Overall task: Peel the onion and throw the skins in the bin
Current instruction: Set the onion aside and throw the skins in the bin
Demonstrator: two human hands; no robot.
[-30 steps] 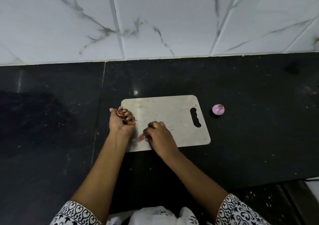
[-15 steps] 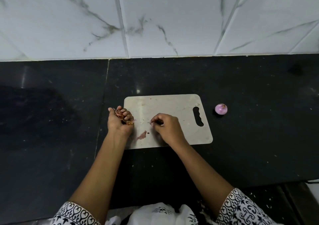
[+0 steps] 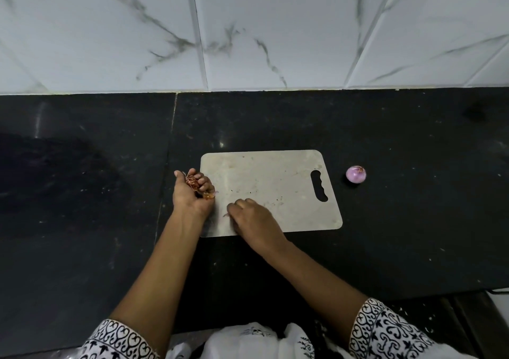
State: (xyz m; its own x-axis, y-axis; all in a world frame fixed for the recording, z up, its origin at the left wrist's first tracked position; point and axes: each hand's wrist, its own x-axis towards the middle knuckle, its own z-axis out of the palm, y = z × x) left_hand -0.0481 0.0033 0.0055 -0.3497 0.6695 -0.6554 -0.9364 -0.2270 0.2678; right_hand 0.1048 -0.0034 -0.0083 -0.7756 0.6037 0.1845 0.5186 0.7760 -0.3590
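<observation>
You are on the clean-up step: the onion sits peeled on the countertop just past the handle end of the cutting board, and the skins are being gathered. Your left hand rests at the board's left edge, palm up, fingers curled round a wad of skins. Your right hand lies knuckles-up near the board's front-left corner, fingers bent onto a small scrap, though I cannot tell whether they pinch it. Next, I judge, move that scrap into the left hand, then carry everything to the bin, which is out of view.
</observation>
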